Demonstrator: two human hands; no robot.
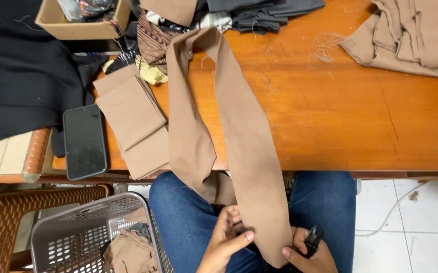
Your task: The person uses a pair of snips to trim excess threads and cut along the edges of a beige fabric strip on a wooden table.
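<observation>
A long tan fabric strip (246, 136) hangs from the orange wooden table (340, 116) down onto my lap, folded over at the table's far side. My left hand (226, 237) pinches the strip's left edge near its lower end, over my blue jeans. On the other side, my right hand (307, 253) holds the tip of the strip with the thumb and also grips small black thread snips (312, 238).
Folded tan pieces (133, 119) and a black phone (84, 141) lie at the table's left edge. A cardboard box (79, 20), dark cloth (16, 71) and more tan fabric (411, 35) sit farther back. A grey perforated basket (77, 232) with tan cloth stands beside a brown woven chair (1, 222).
</observation>
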